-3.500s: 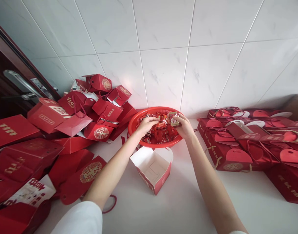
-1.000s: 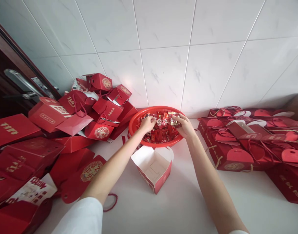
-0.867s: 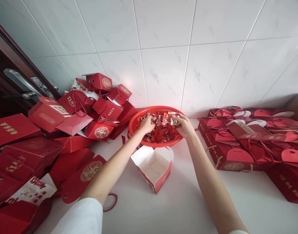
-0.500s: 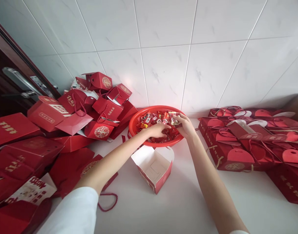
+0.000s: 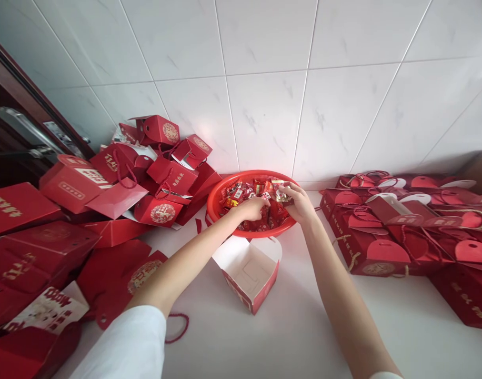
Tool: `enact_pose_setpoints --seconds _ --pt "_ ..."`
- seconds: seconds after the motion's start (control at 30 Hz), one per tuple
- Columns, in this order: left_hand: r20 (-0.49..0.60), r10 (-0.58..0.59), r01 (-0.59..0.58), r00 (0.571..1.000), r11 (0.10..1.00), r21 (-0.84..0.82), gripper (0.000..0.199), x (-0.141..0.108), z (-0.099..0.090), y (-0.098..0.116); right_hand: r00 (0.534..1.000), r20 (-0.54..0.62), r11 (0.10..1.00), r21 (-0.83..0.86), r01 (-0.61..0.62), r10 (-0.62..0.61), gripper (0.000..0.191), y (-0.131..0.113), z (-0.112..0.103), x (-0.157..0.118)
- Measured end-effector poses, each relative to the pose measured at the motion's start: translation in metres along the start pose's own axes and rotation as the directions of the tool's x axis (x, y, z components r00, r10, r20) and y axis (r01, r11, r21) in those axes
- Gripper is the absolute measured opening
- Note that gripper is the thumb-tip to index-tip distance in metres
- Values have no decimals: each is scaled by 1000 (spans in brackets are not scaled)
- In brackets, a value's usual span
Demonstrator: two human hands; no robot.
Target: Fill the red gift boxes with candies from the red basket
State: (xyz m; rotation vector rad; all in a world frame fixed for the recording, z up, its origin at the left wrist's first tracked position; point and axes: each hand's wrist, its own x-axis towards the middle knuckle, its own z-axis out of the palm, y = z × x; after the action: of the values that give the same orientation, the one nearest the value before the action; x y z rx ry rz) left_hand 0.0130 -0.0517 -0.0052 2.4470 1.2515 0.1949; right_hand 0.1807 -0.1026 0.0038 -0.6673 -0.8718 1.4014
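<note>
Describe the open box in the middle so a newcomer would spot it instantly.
Against the tiled wall sits a round red basket of wrapped sweets. Directly in front of it, on the pale tabletop, stands the box. It stands apart from the red boxes heaped at left and rowed at right, its bare white inside facing up.

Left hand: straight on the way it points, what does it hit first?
Probably the wrapped sweets in the basket, right at the left hand's fingertips; depth there is unclear.
</note>
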Motion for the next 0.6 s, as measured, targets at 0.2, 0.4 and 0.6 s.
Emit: enact_pose_setpoints --seconds 0.2,0.4,0.6 --pt "-60 -60 62 996 998 30 60 -6 -8 0 1000 -8 1000 1 1 -1 26 0 0 1" --pt "-194 -137 138 971 990 -6 40 -11 -16 4 998 -56 1000 9 -9 9 28 -1 1 0" --pt "-205 -173 184 963 982 33 41 -10 -17 4 998 -60 1000 22 -9 10 30 0 1 0"
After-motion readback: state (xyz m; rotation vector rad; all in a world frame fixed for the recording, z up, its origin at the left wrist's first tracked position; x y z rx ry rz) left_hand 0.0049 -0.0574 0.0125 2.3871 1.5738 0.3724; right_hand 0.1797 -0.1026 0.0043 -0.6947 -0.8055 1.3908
